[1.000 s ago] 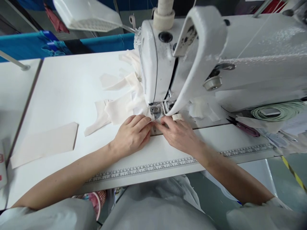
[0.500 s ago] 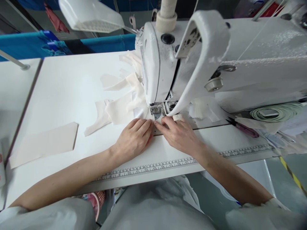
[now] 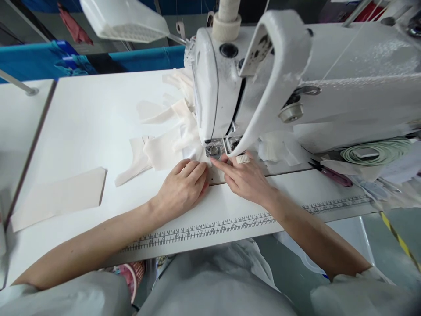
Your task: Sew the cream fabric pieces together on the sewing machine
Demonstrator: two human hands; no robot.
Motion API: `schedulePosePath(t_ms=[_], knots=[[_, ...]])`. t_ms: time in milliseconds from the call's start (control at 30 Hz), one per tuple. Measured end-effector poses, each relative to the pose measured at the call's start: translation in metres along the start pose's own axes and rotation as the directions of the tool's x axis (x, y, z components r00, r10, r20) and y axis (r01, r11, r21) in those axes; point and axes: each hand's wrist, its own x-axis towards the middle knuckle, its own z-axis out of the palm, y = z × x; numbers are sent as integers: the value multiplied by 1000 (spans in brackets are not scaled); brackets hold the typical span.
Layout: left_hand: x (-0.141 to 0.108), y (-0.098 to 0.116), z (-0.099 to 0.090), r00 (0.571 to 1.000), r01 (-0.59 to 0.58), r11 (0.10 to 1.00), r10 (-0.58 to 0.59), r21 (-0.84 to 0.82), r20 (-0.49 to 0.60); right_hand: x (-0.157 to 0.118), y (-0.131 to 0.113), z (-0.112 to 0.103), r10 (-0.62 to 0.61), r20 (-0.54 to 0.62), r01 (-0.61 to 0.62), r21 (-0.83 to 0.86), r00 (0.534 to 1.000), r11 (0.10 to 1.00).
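Note:
A white sewing machine (image 3: 205, 87) stands before me, its metal presser foot (image 3: 213, 150) low over the needle plate. Just left and in front of the foot is my left hand (image 3: 184, 186), fingers curled together at the edge of a cream fabric piece (image 3: 164, 149); its fingertips are hidden. My right hand (image 3: 245, 180) lies to the right of the foot. Its index finger is stretched toward the foot and touches the work there, the other fingers partly tucked beneath. A white ribbed ring-like piece (image 3: 242, 159) shows at the right hand's fingers.
More cut cream fabric (image 3: 133, 160) lies left of the machine, with a flat folded panel (image 3: 59, 197) farther left. A printed ruler (image 3: 200, 232) runs along the table's front edge. On the right are thread snips (image 3: 332, 173) and a pale green coil (image 3: 376, 151). A lamp (image 3: 125, 19) hangs above.
My right hand has slid slightly forward beside the presser foot, its index finger straighter. My left hand has drawn slightly left, so the gap between the hands is wider.

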Motion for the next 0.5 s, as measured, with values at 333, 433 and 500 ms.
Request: schedulePosePath(t_ms=[333,433,500], knots=[[1,-7,3,999,3,998,0,65,-45,-3,2,-2,-17,6,17,107,1000,994],[1,-10,7,997,2,999,2,52,-72,-4,3,-1,-19,11,17,137,1000,990],[1,-13,8,997,5,999,-1,44,-82,-4,4,0,-9,4,9,161,1000,987]])
